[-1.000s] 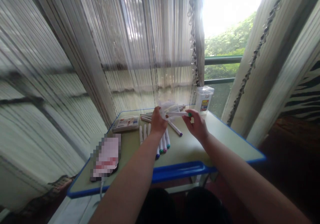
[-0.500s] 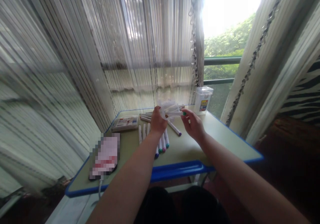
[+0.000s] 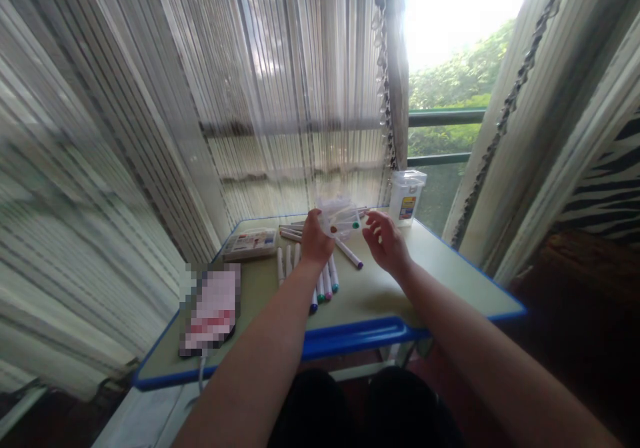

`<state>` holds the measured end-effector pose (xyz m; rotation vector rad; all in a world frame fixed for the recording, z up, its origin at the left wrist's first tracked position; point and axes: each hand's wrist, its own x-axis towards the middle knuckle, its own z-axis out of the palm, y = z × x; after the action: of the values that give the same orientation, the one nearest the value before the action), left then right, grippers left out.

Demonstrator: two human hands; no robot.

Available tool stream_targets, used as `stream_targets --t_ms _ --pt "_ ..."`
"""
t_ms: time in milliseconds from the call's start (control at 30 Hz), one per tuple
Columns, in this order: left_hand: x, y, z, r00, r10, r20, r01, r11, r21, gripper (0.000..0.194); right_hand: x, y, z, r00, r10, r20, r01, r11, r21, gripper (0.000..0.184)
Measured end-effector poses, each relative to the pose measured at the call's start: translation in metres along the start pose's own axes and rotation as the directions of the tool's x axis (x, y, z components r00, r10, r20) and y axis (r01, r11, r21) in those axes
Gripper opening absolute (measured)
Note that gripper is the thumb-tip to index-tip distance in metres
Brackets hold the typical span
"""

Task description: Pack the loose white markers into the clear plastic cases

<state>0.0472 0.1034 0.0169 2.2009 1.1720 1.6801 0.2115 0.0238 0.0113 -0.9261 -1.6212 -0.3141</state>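
Note:
My left hand (image 3: 317,240) is wrapped round a clear plastic box (image 3: 343,208), tipped so that its mouth faces right. Inside it show a green-capped marker (image 3: 355,225) and a brown marker end (image 3: 333,230). Just right of the mouth, my right hand (image 3: 387,240) has its fingers bent but apart, with nothing visible in them. Below the box a purple-capped marker (image 3: 351,255) lies slantwise on the table. A row of white markers (image 3: 327,281) with blue, green, pink and teal caps lies partly behind my left forearm.
The blue-edged table (image 3: 450,271) stands before a string curtain. A clear lidded container (image 3: 408,198) is at its back right. A flat case (image 3: 250,243) sits back left, with a blurred-out pink item (image 3: 213,311) and white cable in front. Several pencil-like sticks (image 3: 290,233) lie behind my left hand.
The green-capped marker has gone deeper into the clear box. My right hand has let go of it, and its fingers have come apart. My left hand keeps its hold.

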Motion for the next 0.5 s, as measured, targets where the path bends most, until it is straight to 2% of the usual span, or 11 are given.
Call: stream_targets --t_ms 100,167,200,267,333,400,500 --pt "0.001 -0.001 -0.002 1.000 -0.017 -0.014 0.017 1.000 0.003 0.043 0.000 0.007 0.001 0.987 0.158 -0.009 -0.158 0.982 -0.099 0.014" --pt "0.001 -0.001 -0.003 0.999 -0.039 -0.027 0.039 0.999 0.006 0.043 -0.001 0.014 0.003 0.950 0.284 0.129 -0.257 0.947 -0.194 0.015" --pt "0.001 -0.001 -0.004 0.998 -0.048 -0.030 0.049 0.999 0.007 0.043 -0.002 0.017 0.005 0.911 0.332 0.244 -0.276 0.932 -0.236 0.016" --pt "0.001 -0.002 -0.005 0.997 -0.067 -0.033 0.067 0.998 0.009 0.042 -0.004 0.023 0.008 0.799 0.380 0.466 -0.270 0.919 -0.286 0.015" --pt "0.001 -0.003 -0.005 0.996 -0.086 -0.041 0.086 0.996 0.006 0.042 -0.006 0.027 0.011 0.711 0.396 0.581 -0.261 0.916 -0.304 0.018" --pt "0.002 -0.004 -0.005 0.994 -0.098 -0.054 0.099 0.995 0.002 0.042 -0.007 0.030 0.013 0.680 0.420 0.601 -0.279 0.906 -0.319 0.019" --pt "0.002 -0.006 -0.005 0.993 -0.094 -0.064 0.094 0.995 -0.015 0.043 -0.006 0.029 0.013 0.658 0.448 0.605 -0.301 0.893 -0.334 0.020"
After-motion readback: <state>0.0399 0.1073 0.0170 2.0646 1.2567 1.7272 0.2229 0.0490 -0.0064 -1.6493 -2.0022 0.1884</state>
